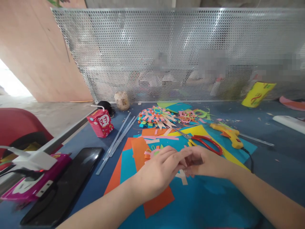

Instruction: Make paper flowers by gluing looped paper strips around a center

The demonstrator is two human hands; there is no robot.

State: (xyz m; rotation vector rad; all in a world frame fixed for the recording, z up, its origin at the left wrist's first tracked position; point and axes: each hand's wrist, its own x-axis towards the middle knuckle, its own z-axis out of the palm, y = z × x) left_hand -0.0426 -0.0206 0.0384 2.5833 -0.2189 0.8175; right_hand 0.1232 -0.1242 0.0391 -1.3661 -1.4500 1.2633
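My left hand [162, 168] and my right hand [202, 160] meet over the coloured paper sheets, fingertips together. Both have curled fingers pressed in a pinch. Whatever lies between them is hidden by the fingers. A pale paper strip [183, 178] shows just below the fingertips. Partly behind my left hand sits a small pink and orange paper flower [152, 152]. Red-handled scissors [207, 141] lie just beyond my right hand, blades pointing away to the left. Farther back is a large layered paper-strip flower [157, 115] in pink, orange and blue.
A yellow glue gun [227, 133] lies at right with its cord. Clear glue sticks [116, 140], a red drink carton [100, 122], a black phone [64, 187] and a magenta power strip [40, 178] are at left. A perforated metal screen [143, 41] borders the table's back.
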